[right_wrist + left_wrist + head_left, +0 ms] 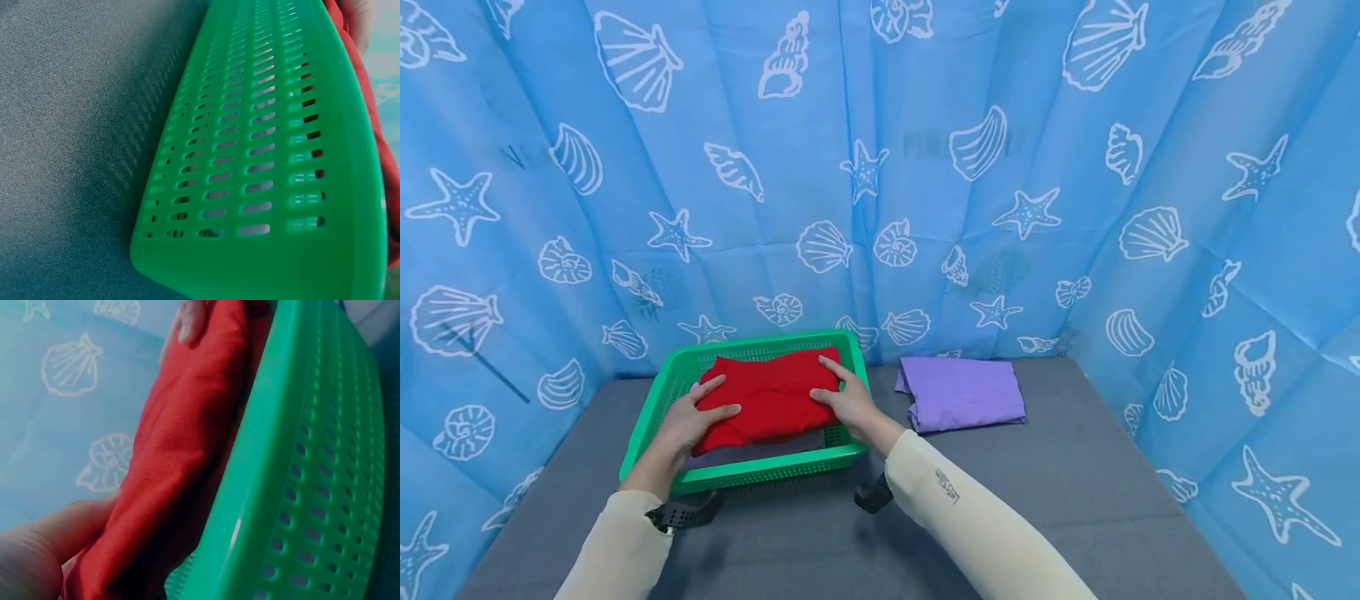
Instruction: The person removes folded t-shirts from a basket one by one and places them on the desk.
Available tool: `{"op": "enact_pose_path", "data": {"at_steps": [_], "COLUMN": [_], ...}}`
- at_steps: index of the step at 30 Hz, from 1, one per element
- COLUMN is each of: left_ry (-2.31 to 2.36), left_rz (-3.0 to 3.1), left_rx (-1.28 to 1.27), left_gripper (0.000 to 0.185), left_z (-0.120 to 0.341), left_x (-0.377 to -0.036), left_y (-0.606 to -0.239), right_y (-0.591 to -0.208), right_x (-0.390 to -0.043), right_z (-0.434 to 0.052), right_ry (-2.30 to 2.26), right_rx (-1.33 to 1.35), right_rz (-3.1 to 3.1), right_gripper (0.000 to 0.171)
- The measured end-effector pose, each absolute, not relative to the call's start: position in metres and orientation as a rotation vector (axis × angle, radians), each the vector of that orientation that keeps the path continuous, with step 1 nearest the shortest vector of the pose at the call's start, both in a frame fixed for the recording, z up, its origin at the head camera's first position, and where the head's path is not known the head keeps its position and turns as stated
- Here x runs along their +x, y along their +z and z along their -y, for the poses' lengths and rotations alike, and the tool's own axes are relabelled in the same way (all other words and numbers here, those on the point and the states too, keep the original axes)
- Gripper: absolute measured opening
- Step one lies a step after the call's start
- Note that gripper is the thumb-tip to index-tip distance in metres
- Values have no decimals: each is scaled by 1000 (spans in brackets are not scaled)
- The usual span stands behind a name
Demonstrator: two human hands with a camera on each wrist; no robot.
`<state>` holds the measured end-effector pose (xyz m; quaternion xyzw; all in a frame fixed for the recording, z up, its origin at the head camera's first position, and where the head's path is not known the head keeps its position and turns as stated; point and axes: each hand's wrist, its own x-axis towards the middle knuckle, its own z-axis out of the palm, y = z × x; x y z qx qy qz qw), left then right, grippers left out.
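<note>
A folded red cloth [767, 396] lies level within the rim of a green plastic basket [752, 477], over a greyish-purple cloth [752, 451] inside it. My left hand [691, 421] grips the red cloth's left end, thumb on top. At the opposite end my right hand [853, 404] holds it, thumb and forefinger spread over the upper face. From the left wrist, the red cloth [181, 437] bulges along the basket's rim [250, 462]. The right wrist view mostly shows the basket's slotted side [250, 144], with the right hand nearly hidden.
A folded purple cloth [962, 393] lies on the grey table cover [1037, 492], right of the basket. Behind and at both sides hangs a blue curtain [917, 208] with white shells and starfish.
</note>
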<state>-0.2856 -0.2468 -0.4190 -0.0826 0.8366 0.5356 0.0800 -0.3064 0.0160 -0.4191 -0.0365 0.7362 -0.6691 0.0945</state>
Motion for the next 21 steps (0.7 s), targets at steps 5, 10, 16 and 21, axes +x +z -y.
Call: {"op": "enact_pose_path", "data": {"at_steps": [5, 10, 16, 21], "left_ry": [1599, 1607, 1572, 1547], "left_rz": [-2535, -2552, -2587, -2608], "left_rx": [-231, -217, -162, -142], "left_gripper": [93, 92, 90, 91], "left_z": [245, 241, 239, 238], "left_x": [-277, -264, -252, -241], "left_y": [-414, -409, -406, -406], "right_y": [-418, -415, -413, -414], "right_x": [-303, -295, -285, -277], "right_z": [-20, -25, -38, -49], "right_ry": [-2002, -1997, -1876, -1821], "right_rx": [-103, -118, -199, -309], "right_rz": [-2189, -2226, -2327, -2344], "right_gripper": [63, 64, 67, 68]}}
